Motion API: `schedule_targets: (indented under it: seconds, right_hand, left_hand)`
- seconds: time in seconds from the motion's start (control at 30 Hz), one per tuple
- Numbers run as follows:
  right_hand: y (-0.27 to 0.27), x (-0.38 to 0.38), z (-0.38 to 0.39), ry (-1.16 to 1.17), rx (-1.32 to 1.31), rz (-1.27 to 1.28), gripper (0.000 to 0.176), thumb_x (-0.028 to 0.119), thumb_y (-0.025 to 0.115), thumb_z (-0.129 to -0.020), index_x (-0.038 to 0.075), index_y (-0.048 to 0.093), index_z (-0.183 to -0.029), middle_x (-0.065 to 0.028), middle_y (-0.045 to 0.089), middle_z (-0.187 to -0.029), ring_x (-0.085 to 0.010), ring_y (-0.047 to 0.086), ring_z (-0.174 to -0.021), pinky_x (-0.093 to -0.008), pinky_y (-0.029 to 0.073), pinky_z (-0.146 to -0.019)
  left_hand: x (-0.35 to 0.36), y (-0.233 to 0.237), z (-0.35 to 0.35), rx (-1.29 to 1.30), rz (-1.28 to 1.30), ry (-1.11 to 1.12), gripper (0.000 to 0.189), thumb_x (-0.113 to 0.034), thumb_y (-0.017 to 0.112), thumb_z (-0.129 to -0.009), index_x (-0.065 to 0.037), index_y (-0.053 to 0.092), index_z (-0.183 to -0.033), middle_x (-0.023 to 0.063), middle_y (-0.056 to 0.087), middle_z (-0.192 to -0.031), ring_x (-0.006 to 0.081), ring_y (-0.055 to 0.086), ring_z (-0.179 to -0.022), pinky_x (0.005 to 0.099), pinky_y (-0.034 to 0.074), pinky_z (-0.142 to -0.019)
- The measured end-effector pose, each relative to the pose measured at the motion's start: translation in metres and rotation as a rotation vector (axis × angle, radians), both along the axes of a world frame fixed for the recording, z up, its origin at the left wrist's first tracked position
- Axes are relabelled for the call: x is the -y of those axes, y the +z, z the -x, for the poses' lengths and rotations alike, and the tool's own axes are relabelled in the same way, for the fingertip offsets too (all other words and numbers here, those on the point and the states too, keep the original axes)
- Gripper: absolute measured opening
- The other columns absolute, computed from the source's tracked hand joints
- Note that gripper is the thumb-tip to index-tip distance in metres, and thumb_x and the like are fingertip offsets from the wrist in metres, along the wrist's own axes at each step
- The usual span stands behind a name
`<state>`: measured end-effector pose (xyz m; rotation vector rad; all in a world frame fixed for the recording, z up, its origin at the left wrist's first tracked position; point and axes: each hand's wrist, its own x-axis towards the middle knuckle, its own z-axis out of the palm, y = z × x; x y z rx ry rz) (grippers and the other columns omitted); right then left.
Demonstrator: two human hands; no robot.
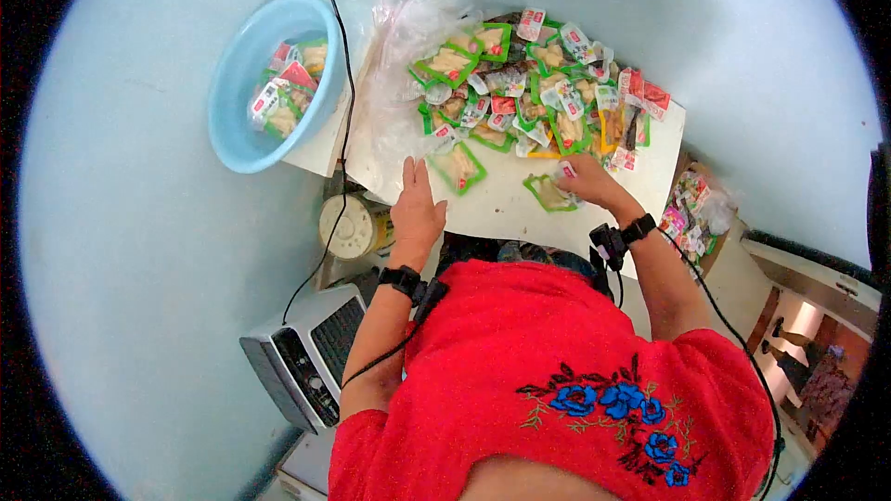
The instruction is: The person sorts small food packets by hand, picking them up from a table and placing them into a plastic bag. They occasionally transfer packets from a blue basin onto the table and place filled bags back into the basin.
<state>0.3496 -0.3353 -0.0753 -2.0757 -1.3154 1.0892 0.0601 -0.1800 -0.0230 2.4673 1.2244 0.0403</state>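
Observation:
My right hand (594,184) pinches the top end of a green-edged snack packet (548,193) with pale food in its clear window, over the front part of the white table (506,213). To the left, my left hand (419,211) has its fingers stretched out and holds nothing. Its fingertips are close to another green-edged packet (457,167) lying on the table. Behind both hands spreads a heap of snack packets (548,83), mostly green-edged, with some red and yellow ones among them.
A light blue basin (223,111) with several packets inside is at the table's left. Crumpled clear plastic (394,65) lies beside the heap. Below stand a lidded bucket (348,227) and a grey-white appliance (306,353). More packets fill a box (696,209) at right. A black cable (348,83) hangs across.

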Motion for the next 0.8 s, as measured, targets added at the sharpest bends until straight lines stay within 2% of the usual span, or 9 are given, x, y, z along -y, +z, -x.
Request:
schedule_targets:
  seconds: [0.03, 0.1, 0.17, 0.27, 0.3, 0.43, 0.57, 0.63, 0.8]
  right_hand:
    - [0.021, -0.007, 0.010, -0.077, -0.230, -0.087, 0.015, 0.015, 0.065, -0.078, 0.002, 0.062, -0.086, 0.0004, 0.058, -0.071, -0.0085, 0.055, -0.066, -0.0282, 0.045, -0.059]
    - [0.056, -0.026, 0.029, -0.158, -0.405, -0.018, 0.017, 0.013, 0.064, -0.081, 0.003, 0.061, -0.095, 0.0011, 0.060, -0.076, -0.0082, 0.056, -0.068, -0.0265, 0.046, -0.060]
    - [0.042, -0.033, 0.038, -0.185, -0.592, -0.067, 0.023, 0.012, 0.063, -0.084, 0.003, 0.060, -0.105, -0.0001, 0.062, -0.084, -0.0082, 0.056, -0.072, -0.0243, 0.047, -0.063]
    - [0.051, -0.053, 0.070, -0.277, -0.623, -0.109, 0.023, 0.010, 0.062, -0.086, 0.003, 0.059, -0.107, -0.0004, 0.062, -0.086, -0.0077, 0.057, -0.074, -0.0237, 0.048, -0.065]
    - [0.061, -0.062, 0.076, -0.219, -0.630, -0.061, 0.027, 0.007, 0.060, -0.085, 0.002, 0.058, -0.112, -0.0014, 0.062, -0.090, -0.0077, 0.058, -0.077, -0.0237, 0.049, -0.067]
    - [0.039, -0.081, 0.098, -0.261, -0.833, -0.050, 0.034, 0.001, 0.054, -0.085, 0.000, 0.055, -0.119, -0.0036, 0.064, -0.093, -0.0109, 0.061, -0.080, -0.0247, 0.051, -0.070]
    - [0.018, -0.088, 0.091, -0.205, -0.655, -0.064, 0.038, -0.004, 0.047, -0.081, -0.003, 0.054, -0.119, -0.0079, 0.063, -0.096, -0.0142, 0.062, -0.079, -0.0293, 0.055, -0.071]
    - [0.019, -0.090, 0.091, -0.228, -0.640, -0.014, 0.038, -0.005, 0.047, -0.081, -0.003, 0.054, -0.119, -0.0084, 0.062, -0.098, -0.0147, 0.063, -0.081, -0.0299, 0.055, -0.072]
    - [0.036, -0.098, 0.107, -0.310, -1.037, -0.027, 0.039, -0.005, 0.049, -0.083, -0.002, 0.052, -0.122, -0.0086, 0.063, -0.104, -0.0158, 0.063, -0.087, -0.0311, 0.055, -0.076]
  left_hand:
    - [0.000, 0.004, -0.003, -0.005, 0.023, 0.001, 0.082, -0.011, 0.075, -0.069, -0.001, 0.029, -0.137, 0.0222, 0.024, -0.147, 0.0384, 0.059, -0.101, 0.0438, 0.052, -0.076]
    - [-0.002, 0.004, -0.006, -0.009, 0.049, -0.002, 0.086, -0.010, 0.075, -0.068, -0.001, 0.027, -0.138, 0.0223, 0.021, -0.149, 0.0383, 0.060, -0.098, 0.0440, 0.052, -0.075]
    - [-0.001, -0.001, -0.004, -0.006, 0.055, -0.016, 0.089, -0.009, 0.075, -0.067, 0.000, 0.024, -0.139, 0.0225, 0.018, -0.150, 0.0382, 0.060, -0.096, 0.0443, 0.052, -0.073]
    - [0.000, 0.004, -0.008, -0.004, 0.040, 0.003, 0.089, -0.007, 0.073, -0.066, 0.001, 0.023, -0.140, 0.0227, 0.016, -0.151, 0.0379, 0.061, -0.092, 0.0442, 0.053, -0.069]
    - [0.000, 0.003, -0.009, 0.006, 0.033, 0.002, 0.089, -0.005, 0.071, -0.066, 0.001, 0.022, -0.140, 0.0228, 0.015, -0.151, 0.0379, 0.061, -0.092, 0.0437, 0.053, -0.069]
    - [0.002, 0.001, -0.004, 0.057, 0.027, 0.013, 0.088, 0.000, 0.068, -0.067, 0.001, 0.021, -0.142, 0.0226, 0.013, -0.152, 0.0378, 0.061, -0.092, 0.0418, 0.053, -0.067]
    - [0.000, 0.009, -0.003, 0.016, 0.089, 0.071, 0.093, -0.006, 0.074, -0.067, 0.003, 0.019, -0.141, 0.0201, 0.012, -0.153, 0.0394, 0.059, -0.102, 0.0406, 0.056, -0.068]
    - [0.002, 0.013, -0.002, 0.059, 0.060, 0.061, 0.095, -0.006, 0.075, -0.065, 0.003, 0.019, -0.142, 0.0195, 0.011, -0.153, 0.0388, 0.060, -0.101, 0.0407, 0.056, -0.067]
    - [0.007, 0.019, -0.009, 0.074, 0.106, 0.049, 0.091, 0.003, 0.068, -0.067, 0.001, 0.019, -0.143, 0.0192, 0.016, -0.152, 0.0375, 0.060, -0.097, 0.0410, 0.054, -0.068]
